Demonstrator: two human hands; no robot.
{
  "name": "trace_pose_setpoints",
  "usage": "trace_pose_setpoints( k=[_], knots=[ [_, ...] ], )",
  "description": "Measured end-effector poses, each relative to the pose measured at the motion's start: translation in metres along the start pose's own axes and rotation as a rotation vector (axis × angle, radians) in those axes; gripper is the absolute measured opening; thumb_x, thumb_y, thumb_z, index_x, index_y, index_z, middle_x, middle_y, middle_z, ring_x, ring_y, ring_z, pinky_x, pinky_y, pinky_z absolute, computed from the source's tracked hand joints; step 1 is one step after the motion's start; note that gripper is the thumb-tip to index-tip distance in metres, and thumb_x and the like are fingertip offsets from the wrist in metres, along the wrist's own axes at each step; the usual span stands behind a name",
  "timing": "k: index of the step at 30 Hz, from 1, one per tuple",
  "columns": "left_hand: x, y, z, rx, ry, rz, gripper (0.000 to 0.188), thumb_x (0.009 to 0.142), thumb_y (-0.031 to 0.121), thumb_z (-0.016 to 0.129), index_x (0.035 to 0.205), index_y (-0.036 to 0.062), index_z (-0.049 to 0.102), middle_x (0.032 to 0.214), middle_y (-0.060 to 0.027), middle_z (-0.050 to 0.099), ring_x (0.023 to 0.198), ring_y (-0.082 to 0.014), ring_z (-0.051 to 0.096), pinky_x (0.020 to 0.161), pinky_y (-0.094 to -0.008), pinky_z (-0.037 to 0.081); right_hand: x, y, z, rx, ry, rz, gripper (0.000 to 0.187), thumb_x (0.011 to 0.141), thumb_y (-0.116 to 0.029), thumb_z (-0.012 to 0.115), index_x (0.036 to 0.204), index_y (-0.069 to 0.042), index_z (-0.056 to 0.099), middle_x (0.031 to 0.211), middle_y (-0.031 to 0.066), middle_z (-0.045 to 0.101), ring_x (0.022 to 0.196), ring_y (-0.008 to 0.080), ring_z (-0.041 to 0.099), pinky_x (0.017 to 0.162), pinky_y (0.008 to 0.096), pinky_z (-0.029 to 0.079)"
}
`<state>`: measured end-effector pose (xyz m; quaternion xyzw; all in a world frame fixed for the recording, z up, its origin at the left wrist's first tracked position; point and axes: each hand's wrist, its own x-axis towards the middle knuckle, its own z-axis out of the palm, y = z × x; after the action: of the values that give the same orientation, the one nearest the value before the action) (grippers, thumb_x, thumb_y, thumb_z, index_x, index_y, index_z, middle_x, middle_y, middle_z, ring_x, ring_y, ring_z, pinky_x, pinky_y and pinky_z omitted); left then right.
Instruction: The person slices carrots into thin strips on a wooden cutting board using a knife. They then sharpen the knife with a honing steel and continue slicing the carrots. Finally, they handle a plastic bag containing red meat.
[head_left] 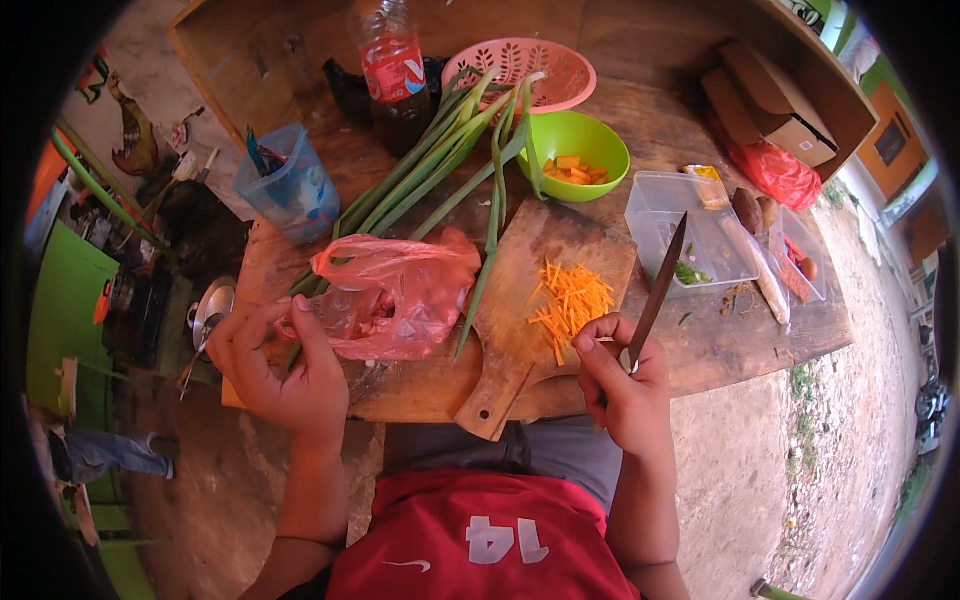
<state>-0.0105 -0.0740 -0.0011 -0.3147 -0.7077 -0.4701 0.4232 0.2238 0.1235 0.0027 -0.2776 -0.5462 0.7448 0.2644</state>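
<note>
My right hand (632, 385) grips a kitchen knife (662, 290), its dark blade slanting up and away over the board's right side. Just beyond that hand, a heap of orange carrot strips (572, 305) lies on a wooden cutting board (510, 345). My left hand (285, 370) is raised at the table's near left edge, thumb and fingertips drawn together; anything between them is too small to make out. Closest to it is a translucent red plastic bag (410, 300) with small reddish pieces inside. Long spring onions (430, 185) reach past the bag toward the back.
A green bowl (600, 135) with orange chunks stands behind the board, near a pink colander (570, 75). Right of the board sits a clear plastic container (650, 195) with chopped greens. A bottle (395, 75), a blue container (300, 190) and a cardboard box (775, 105) line the back.
</note>
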Motion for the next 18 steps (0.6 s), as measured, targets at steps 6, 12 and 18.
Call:
trace_pose_setpoints(
  k=[6,12,18],
  knots=[
    [0.018,0.020,-0.006,0.226,-0.822,0.399,0.032,0.078,0.005,0.084,0.109,0.0105,0.076,0.115,-0.0072,0.072,0.121,-0.0295,0.059,0.107,-0.0516,0.040,-0.024,0.024,-0.022,-0.129,0.100,-0.057,0.014,0.112,-0.017,0.070,0.108,-0.004,0.066,0.062,-0.0015,0.052,0.042,0.0055,0.039,0.039,0.0251,0.027],
    [0.023,0.013,0.014,0.418,-0.757,0.309,0.042,0.076,0.017,0.087,0.117,0.0130,0.079,0.143,-0.0142,0.066,0.151,-0.0386,0.047,0.124,-0.0624,0.029,-0.049,0.029,-0.044,-0.124,0.228,0.032,0.012,0.109,-0.014,0.074,0.105,-0.004,0.069,0.067,-0.0046,0.057,0.048,0.0031,0.043,0.044,0.0231,0.029],
    [0.029,-0.016,0.013,0.391,-0.876,0.403,0.036,0.079,0.023,0.088,0.112,0.0106,0.083,0.149,-0.0159,0.064,0.155,-0.0389,0.042,0.127,-0.0645,0.025,-0.061,0.040,-0.065,-0.165,0.331,0.051,0.014,0.110,-0.015,0.074,0.103,-0.005,0.069,0.062,-0.0030,0.056,0.044,0.0039,0.043,0.041,0.0237,0.029]
  ],
)
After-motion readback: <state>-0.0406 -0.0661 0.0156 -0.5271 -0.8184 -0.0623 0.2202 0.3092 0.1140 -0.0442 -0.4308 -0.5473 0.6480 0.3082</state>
